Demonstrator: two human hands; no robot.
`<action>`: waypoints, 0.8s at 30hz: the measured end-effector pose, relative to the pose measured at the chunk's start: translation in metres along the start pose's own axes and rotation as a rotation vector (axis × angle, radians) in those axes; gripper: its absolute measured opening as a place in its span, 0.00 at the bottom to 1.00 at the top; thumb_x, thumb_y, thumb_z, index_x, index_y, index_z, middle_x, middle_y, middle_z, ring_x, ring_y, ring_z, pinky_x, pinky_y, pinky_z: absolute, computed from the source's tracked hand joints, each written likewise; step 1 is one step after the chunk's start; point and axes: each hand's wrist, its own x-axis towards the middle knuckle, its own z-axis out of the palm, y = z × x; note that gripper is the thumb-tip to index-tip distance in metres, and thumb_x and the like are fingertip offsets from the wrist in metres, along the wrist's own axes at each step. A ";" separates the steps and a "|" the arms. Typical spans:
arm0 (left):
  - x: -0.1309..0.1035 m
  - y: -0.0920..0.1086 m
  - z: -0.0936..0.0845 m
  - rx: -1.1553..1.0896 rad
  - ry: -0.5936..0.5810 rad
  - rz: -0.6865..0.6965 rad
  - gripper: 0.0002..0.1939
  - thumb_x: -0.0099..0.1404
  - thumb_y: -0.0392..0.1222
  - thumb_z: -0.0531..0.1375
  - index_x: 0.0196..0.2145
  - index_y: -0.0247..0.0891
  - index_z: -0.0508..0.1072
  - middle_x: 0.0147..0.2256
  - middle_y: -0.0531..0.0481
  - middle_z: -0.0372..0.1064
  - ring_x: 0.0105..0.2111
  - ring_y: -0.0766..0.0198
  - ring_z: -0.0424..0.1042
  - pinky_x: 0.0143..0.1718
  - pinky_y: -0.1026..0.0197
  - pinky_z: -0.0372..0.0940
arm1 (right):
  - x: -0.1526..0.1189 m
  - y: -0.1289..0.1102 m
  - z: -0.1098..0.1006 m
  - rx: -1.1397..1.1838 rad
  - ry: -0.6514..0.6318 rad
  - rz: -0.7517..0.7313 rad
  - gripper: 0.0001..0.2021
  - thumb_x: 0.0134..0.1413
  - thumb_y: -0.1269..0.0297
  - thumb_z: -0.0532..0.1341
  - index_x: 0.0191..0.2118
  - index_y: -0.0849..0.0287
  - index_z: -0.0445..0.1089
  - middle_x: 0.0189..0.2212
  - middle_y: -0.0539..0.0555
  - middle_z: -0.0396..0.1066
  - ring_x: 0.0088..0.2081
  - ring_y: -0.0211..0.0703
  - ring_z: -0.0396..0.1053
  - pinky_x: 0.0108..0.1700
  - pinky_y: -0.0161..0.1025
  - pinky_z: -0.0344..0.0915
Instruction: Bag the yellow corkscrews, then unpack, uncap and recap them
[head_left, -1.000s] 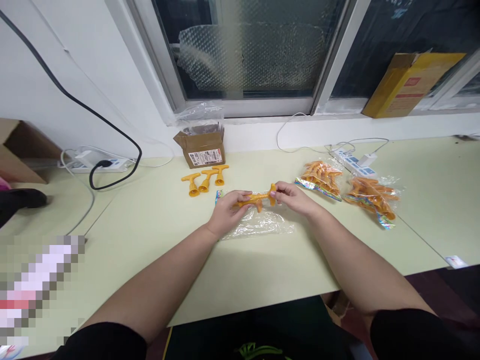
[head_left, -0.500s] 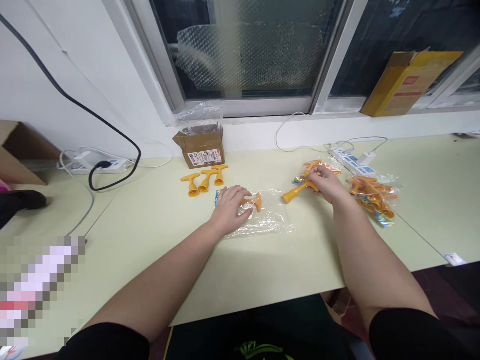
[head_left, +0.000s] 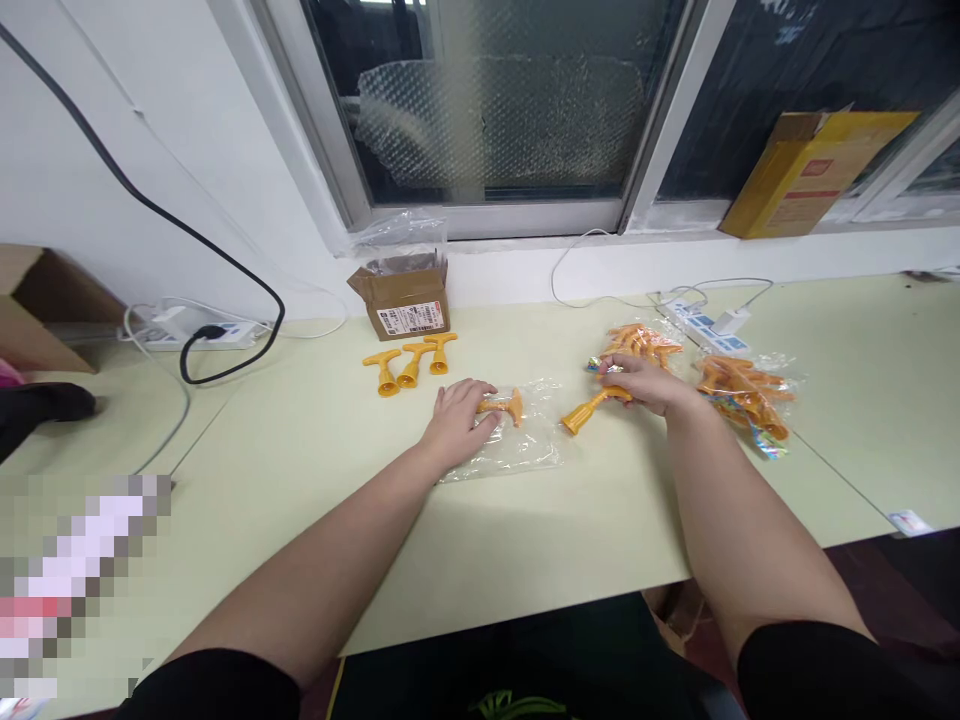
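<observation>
Fingers of the left hand (head_left: 457, 425) are held slightly apart, with the thumb parted from them, and are laid on a clear bag (head_left: 517, 458) spread on a pale green tabletop (head_left: 480, 560). Between thumb and forefinger, the stem of a yellow T-shaped piece (head_left: 516, 407) is partly covered; whether this piece is enclosed by the bag or laid upon it cannot be told. Bent fingers of the right hand (head_left: 649, 385) are set over the crossbar of a second T-shaped piece (head_left: 587, 412); whether they are clamped on it or merely touching cannot be told. Its flared end is directed leftward and nearer, just beside the clear bag.

To the right of that hand, similar pieces are contained in a packed bag (head_left: 746, 392); directly behind the hand, another filled bag (head_left: 646, 343) is partly hidden by it. Farther left, three loose pieces (head_left: 409, 364) are grouped in a slanting row, their flared ends turned toward the near side. Behind these, a labelled cardboard box (head_left: 407, 297) is placed by the wall. At the window, a yellow-brown carton (head_left: 821, 180) is leaned against the glass.
</observation>
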 end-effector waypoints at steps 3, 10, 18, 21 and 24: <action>0.000 -0.001 0.001 0.008 0.000 -0.011 0.15 0.73 0.47 0.53 0.55 0.47 0.67 0.57 0.47 0.70 0.63 0.51 0.61 0.68 0.39 0.51 | -0.002 -0.002 0.004 0.003 -0.139 -0.021 0.14 0.47 0.62 0.71 0.38 0.54 0.68 0.25 0.47 0.67 0.23 0.33 0.60 0.19 0.28 0.50; 0.001 -0.002 0.002 0.019 -0.005 -0.014 0.15 0.74 0.47 0.52 0.55 0.46 0.67 0.57 0.47 0.70 0.63 0.51 0.62 0.68 0.40 0.51 | -0.002 -0.008 0.007 0.300 -0.026 -0.097 0.18 0.47 0.59 0.73 0.38 0.54 0.65 0.23 0.45 0.66 0.19 0.30 0.55 0.19 0.29 0.50; 0.001 0.000 0.002 0.020 -0.001 -0.021 0.14 0.75 0.46 0.51 0.55 0.45 0.67 0.57 0.47 0.70 0.63 0.51 0.61 0.68 0.40 0.51 | 0.001 0.001 0.001 0.147 -0.116 -0.100 0.17 0.51 0.59 0.71 0.43 0.54 0.66 0.21 0.45 0.67 0.21 0.35 0.64 0.23 0.32 0.62; 0.001 -0.001 0.003 0.016 0.003 -0.019 0.13 0.75 0.45 0.51 0.53 0.46 0.67 0.55 0.48 0.71 0.62 0.51 0.62 0.67 0.39 0.52 | 0.003 0.004 -0.001 0.100 -0.065 -0.088 0.15 0.50 0.62 0.70 0.41 0.54 0.66 0.22 0.44 0.66 0.19 0.34 0.62 0.21 0.32 0.59; 0.001 -0.002 0.004 0.008 0.008 -0.022 0.11 0.75 0.43 0.49 0.51 0.46 0.68 0.53 0.48 0.72 0.60 0.52 0.64 0.67 0.39 0.52 | 0.005 0.004 0.005 0.094 -0.108 -0.083 0.14 0.50 0.64 0.70 0.40 0.55 0.67 0.22 0.45 0.67 0.19 0.33 0.62 0.20 0.31 0.58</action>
